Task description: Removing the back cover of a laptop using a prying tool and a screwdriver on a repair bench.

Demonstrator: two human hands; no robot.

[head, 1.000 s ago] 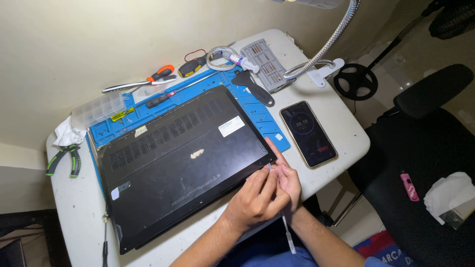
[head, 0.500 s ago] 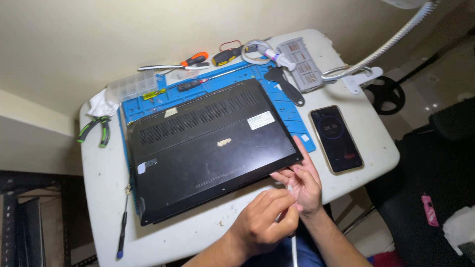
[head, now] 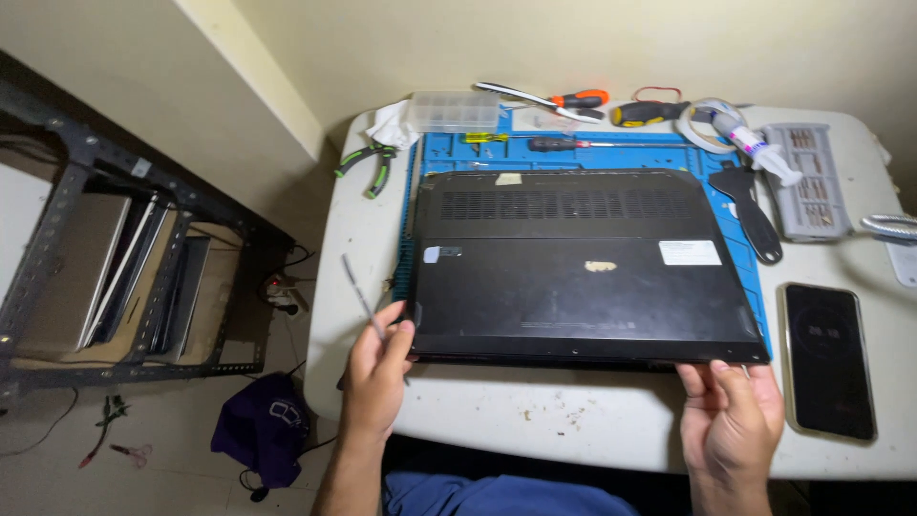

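at the laptop's [head: 583, 268] near corners, left hand [head: 374, 371] and right hand [head: 731, 420] each grip the edge, fingers curled; beneath them, white table [head: 535, 420], blue mat [head: 573, 153] beyond.

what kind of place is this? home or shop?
Probably a small electronics repair bench, home or shop unclear. A black laptop lies bottom-up on a blue repair mat, with screwdrivers and a bit set behind it. Both hands, left hand and right hand, grip its near corners.

The hands [head: 377, 368] have parted — one now at each near corner of the laptop [head: 583, 268].
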